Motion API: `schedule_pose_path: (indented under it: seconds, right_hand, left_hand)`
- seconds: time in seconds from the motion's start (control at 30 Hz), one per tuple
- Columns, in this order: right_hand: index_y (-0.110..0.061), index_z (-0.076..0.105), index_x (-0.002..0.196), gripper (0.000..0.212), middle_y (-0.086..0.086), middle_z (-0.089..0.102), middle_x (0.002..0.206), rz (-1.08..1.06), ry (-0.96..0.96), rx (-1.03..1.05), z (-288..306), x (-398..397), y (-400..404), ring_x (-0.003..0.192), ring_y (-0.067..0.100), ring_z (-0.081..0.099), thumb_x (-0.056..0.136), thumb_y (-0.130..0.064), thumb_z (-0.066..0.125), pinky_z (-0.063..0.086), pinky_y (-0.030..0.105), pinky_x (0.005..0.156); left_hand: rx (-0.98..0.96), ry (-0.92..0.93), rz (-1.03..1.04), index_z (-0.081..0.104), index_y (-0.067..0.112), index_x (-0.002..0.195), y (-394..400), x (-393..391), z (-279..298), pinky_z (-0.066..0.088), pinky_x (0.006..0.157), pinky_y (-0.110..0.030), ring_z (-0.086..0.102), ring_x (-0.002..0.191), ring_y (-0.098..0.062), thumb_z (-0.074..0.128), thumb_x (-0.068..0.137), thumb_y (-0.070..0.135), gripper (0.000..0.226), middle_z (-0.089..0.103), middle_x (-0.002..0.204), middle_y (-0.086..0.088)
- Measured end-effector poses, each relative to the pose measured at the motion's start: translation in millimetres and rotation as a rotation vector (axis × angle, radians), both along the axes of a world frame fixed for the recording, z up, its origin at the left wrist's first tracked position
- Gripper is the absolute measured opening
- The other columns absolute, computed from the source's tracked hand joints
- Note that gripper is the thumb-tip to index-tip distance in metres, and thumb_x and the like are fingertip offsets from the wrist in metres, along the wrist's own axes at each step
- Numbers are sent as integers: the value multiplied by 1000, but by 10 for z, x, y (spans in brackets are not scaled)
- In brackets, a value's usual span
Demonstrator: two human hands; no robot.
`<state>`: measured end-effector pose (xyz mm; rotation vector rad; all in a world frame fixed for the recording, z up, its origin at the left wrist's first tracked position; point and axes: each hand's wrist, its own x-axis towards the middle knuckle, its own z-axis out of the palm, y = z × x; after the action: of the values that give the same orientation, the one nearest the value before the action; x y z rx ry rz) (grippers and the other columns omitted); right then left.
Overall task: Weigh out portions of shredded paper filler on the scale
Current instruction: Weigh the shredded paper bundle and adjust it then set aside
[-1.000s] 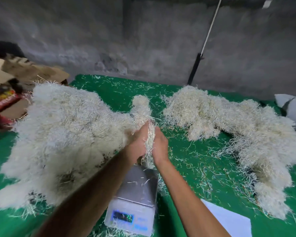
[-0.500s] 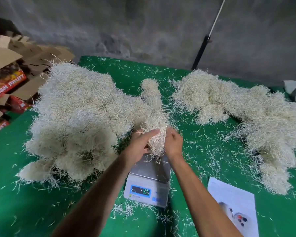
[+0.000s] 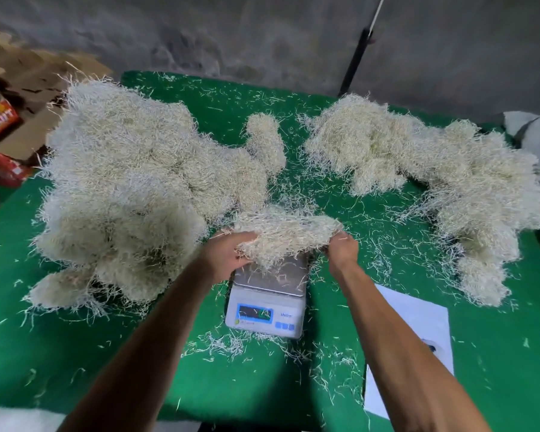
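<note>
Scale (image 3: 267, 296) sits nearest on the green table (image 3: 44, 353); both hands — left (image 3: 228, 255), right (image 3: 342, 254) — grip a shredded-paper wad (image 3: 284, 236) apparently just above its pan. Lower it centred, strands clear of the display, big pile (image 3: 131, 188) beyond.

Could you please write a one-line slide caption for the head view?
Both hands, left hand and right hand, stretch a portion of shredded paper above the scale.
</note>
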<state>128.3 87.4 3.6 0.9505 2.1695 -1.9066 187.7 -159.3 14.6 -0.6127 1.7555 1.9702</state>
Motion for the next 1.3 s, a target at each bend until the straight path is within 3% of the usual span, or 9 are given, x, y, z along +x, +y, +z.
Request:
schedule_pose_path:
  seconds: [0.1,0.3,0.47,0.53,0.67,0.77,0.87,1.0,1.3]
  right_hand:
    - [-15,54,142,35,14,63,94,122,55,-126,-8,48,-25,65,18,42,111,-12,38,40,29,60]
    - [-9,65,118,20,3,59,82,164,115,-230,-115,157,-239,60,8,48,106,-7,49,39,19,51]
    - [-12,59,102,9,1,64,83,323,35,252,-417,374,-146,68,13,61,106,-15,52,47,18,50]
    - [-9,58,108,15,5,66,91,300,14,359,-583,513,-55,75,17,63,108,-20,49,50,27,62]
    - [0,59,126,34,23,60,130,407,-58,588,-937,943,218,115,32,58,109,-21,39,48,46,104]
    - [-6,29,160,54,11,16,170,751,-107,881,-1214,1396,281,157,27,18,110,-26,37,19,41,128]
    - [-9,-1,164,63,10,-10,171,887,-156,1104,-1384,1586,233,159,23,-4,110,-31,23,5,38,130]
    - [-8,-3,164,65,9,-12,171,884,-204,1115,-1352,1579,165,159,23,-6,110,-31,24,-1,36,127]
    - [-9,-6,163,63,9,-17,169,894,-216,1105,-1364,1628,144,158,23,-11,108,-24,22,4,40,130]
  left_hand:
    - [-25,148,109,54,38,138,-111,14,-190,53,55,-16,55,60,-3,77,87,21,58,64,122,-7]
    - [-216,133,200,49,4,139,60,6,-201,51,61,-20,63,89,-9,74,91,34,62,63,123,-21]
    - [-584,272,30,52,9,138,70,111,-418,49,95,-30,56,125,-27,75,87,47,68,60,133,-4]
    - [-592,307,35,49,17,145,-7,177,-467,46,97,-30,57,122,-21,73,87,51,71,52,144,0]
    - [-629,407,233,61,23,114,-231,444,-635,47,69,-21,55,83,9,51,99,55,37,61,107,15]
    - [-804,300,72,62,14,110,-367,881,-1001,54,67,-32,64,85,-13,38,107,41,37,67,105,-5]
    - [-1011,220,-327,27,20,157,-387,1382,-1448,25,123,-42,18,153,-20,44,106,36,56,12,167,2]
    - [-1142,205,-441,-11,25,158,-211,1623,-1610,-14,124,-37,-28,149,-12,26,108,41,65,-26,164,4]
    - [-1149,141,-509,-11,26,158,-252,1600,-1613,-8,126,-40,-27,149,-14,22,107,46,64,-27,163,5]
